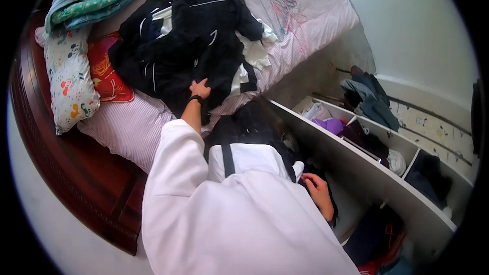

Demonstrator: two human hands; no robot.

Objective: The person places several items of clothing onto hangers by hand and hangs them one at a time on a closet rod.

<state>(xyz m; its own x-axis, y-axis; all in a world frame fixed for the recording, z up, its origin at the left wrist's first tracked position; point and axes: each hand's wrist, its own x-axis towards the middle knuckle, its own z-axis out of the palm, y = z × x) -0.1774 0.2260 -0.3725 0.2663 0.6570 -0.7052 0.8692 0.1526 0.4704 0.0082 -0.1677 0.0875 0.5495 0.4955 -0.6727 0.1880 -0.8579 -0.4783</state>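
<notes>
My left hand (200, 89) reaches forward onto a heap of black clothes with white piping, its fingers bent and closed on the near edge of a black jacket (173, 53). White cloth (254, 53) sticks out from under the heap on its right side. My right hand (319, 193) is low beside my lap, its fingers curled in next to black fabric and a small white end; what they hold, if anything, is hidden. Dark fabric (244, 125) hangs between the bed edge and my lap.
The bed (326, 20) carries a patterned pillow (71, 79), a red cushion (106, 66), folded blue bedding (102, 0) and tangled cords (280, 5). A dark wooden headboard (66, 173) curves at left. To the right stands a long divided drawer (372, 173) holding clothes, with grey-green garments (372, 97) beyond.
</notes>
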